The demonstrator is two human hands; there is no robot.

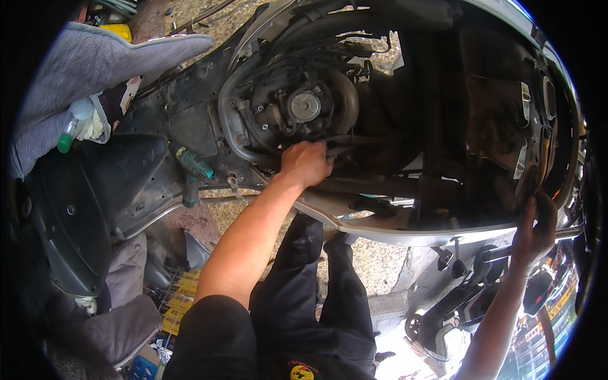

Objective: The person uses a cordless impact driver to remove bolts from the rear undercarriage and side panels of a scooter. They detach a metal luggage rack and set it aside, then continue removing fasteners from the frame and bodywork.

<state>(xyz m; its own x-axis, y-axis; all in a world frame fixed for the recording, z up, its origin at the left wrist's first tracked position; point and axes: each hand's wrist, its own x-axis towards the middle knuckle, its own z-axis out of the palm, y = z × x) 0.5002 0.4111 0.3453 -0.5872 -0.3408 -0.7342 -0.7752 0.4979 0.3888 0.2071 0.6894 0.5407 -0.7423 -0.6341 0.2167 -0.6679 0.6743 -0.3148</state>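
A scooter lies before me with its body opened, the engine bay (304, 106) bare inside the metal frame tube (229, 126). My left hand (306, 163) reaches down to the near side of the engine with its fingers curled. What those fingers grip among the hoses is hidden. At the far right, my right hand (533, 231) is closed over the near rear edge of the scooter's body (411, 237). On the footboard (190, 130), left of the engine, lies a teal and black cordless power tool (194, 163).
A grey cloth (95, 54) drapes at the upper left, beside a clear bottle with a green cap (73, 123). Below it is a black plastic panel (69, 209). Yellow boxes (182, 294) stand at the lower left. Another two-wheeler (468, 297) is parked at the lower right.
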